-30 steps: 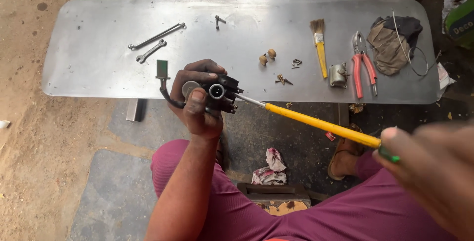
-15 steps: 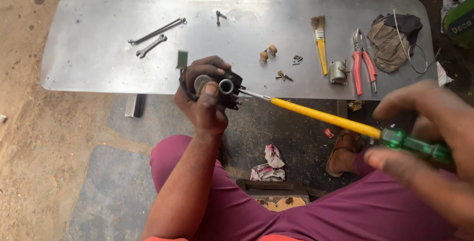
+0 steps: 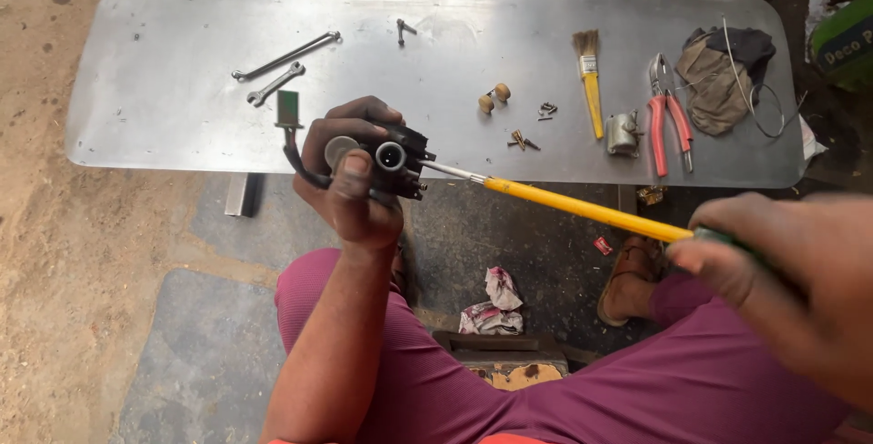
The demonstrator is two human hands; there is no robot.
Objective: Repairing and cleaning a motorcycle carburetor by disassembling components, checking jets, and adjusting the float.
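Note:
My left hand [image 3: 350, 180] grips a small black engine part [image 3: 400, 160] with round ports, held just in front of the metal bench [image 3: 182, 89]. A black cable with a green plug [image 3: 289, 109] hangs from the part. My right hand [image 3: 782, 280], blurred at the lower right, holds a long screwdriver with a yellow shaft [image 3: 582, 210] and green handle. Its metal tip touches the right side of the black part.
On the bench lie two spanners [image 3: 277, 66], a small bolt [image 3: 403, 29], brass pieces [image 3: 494, 98], loose screws [image 3: 532, 130], a yellow-handled brush [image 3: 591, 80], a small metal part [image 3: 623, 133], red pliers [image 3: 668, 116] and a rag with wire [image 3: 723, 66]. A crumpled cloth [image 3: 491, 303] is on the ground.
My right hand slid along the screwdriver and now covers its green handle. The left hand with the black part stays put at the bench edge.

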